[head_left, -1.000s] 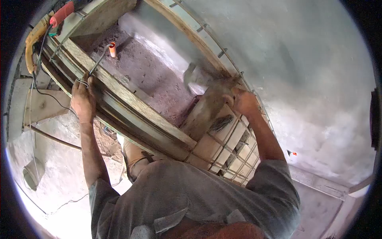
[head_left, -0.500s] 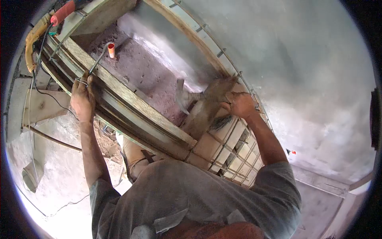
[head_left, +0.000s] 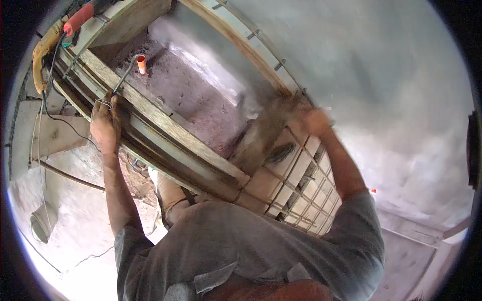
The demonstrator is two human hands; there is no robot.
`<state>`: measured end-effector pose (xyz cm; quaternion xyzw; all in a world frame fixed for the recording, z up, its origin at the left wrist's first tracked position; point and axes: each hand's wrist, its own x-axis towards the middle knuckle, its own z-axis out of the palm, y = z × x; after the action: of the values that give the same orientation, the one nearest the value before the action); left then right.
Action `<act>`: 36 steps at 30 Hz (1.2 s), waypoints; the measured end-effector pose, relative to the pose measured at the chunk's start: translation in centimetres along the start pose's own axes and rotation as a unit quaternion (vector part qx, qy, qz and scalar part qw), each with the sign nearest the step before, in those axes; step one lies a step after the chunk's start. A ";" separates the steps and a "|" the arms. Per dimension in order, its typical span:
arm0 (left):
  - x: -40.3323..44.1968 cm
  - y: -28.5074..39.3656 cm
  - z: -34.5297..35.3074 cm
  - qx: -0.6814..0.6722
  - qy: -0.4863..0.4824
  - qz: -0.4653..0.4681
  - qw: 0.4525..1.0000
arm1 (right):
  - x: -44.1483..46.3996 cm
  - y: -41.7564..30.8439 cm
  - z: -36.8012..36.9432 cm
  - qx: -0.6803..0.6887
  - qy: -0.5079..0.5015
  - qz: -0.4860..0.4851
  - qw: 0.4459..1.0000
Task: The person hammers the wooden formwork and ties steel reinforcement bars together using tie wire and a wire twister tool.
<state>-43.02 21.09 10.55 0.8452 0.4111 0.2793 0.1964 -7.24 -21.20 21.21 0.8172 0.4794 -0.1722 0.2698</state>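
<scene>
My left hand [head_left: 106, 125] is closed at the long wooden form [head_left: 165, 125], with thin wire [head_left: 104, 103] looped at its fingers. A grey tube [head_left: 124, 78] runs from the hand's fingertips to an orange pipe end [head_left: 141, 65]. Over at the right end of the form, my right hand [head_left: 312, 120] is smeared by motion, closed round the handle of a hammer. The hammer's head [head_left: 246, 106] is a faint grey blur to the left of that hand. A dark tuft of wire [head_left: 281, 152] lies below, on boards beside a rebar grid [head_left: 296, 188].
A yellow power tool [head_left: 44, 55] with a red grip [head_left: 79, 19] and black cord rests at the upper left. A grey wall [head_left: 391, 90] borders the right side. A bucket-like container [head_left: 42, 221] lies on the floor at the lower left.
My right hand has swung with the hammer, down and left, then back up and to the right. My left hand has stayed nearly still.
</scene>
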 end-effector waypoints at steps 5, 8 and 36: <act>0.0 0.3 -0.2 0.021 -0.017 -0.014 1.000 | 2.7 0.8 2.5 0.031 0.023 0.191 0.981; 0.0 -0.2 0.2 0.019 0.011 -0.006 1.000 | 1.8 -3.6 0.2 0.037 0.094 0.133 0.986; 0.2 0.6 -0.2 0.019 -0.032 -0.020 0.999 | 0.1 -6.0 -4.4 0.104 0.082 0.097 0.986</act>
<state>-42.72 20.94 11.06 0.8491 0.4266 0.2403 0.1985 -12.31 -16.10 22.95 0.8948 0.3978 -0.1268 0.1584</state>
